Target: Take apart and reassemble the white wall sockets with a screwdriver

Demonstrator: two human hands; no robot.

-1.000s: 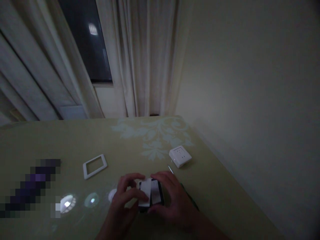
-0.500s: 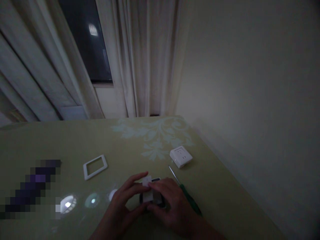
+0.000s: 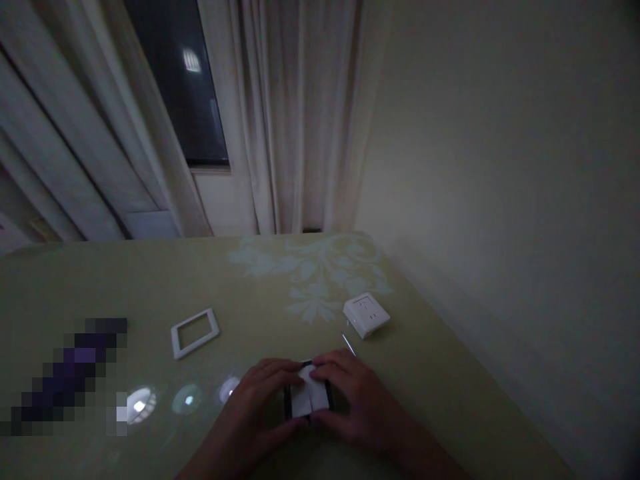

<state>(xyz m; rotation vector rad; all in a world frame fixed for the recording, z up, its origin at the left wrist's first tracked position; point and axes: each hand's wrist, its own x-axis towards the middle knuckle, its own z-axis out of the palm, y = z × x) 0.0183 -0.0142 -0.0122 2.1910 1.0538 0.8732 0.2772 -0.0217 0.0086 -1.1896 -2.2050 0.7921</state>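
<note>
Between my two hands lies a light switch [image 3: 311,399] with two white rocker plates side by side on a black-edged body. My left hand [image 3: 263,400] grips its left side, fingers over the far edge and thumb at the near edge. From the right, my right hand [image 3: 357,393] holds it the same way, fingertips on the white plates. Just beyond the right hand shows the metal shaft of a screwdriver [image 3: 349,343]; its handle is hidden under that hand.
A white rectangular frame [image 3: 198,346] lies to the left on the glossy green table [image 3: 260,303]. A white wall socket [image 3: 367,315] sits at the right, near the wall. A dark, pixelated long thing [image 3: 70,377] is at far left. Curtains hang behind the table.
The left white plate, raised before, now sits flat beside the other one. My right hand has moved slightly right and covers the screwdriver's green handle. The view has shifted a little.
</note>
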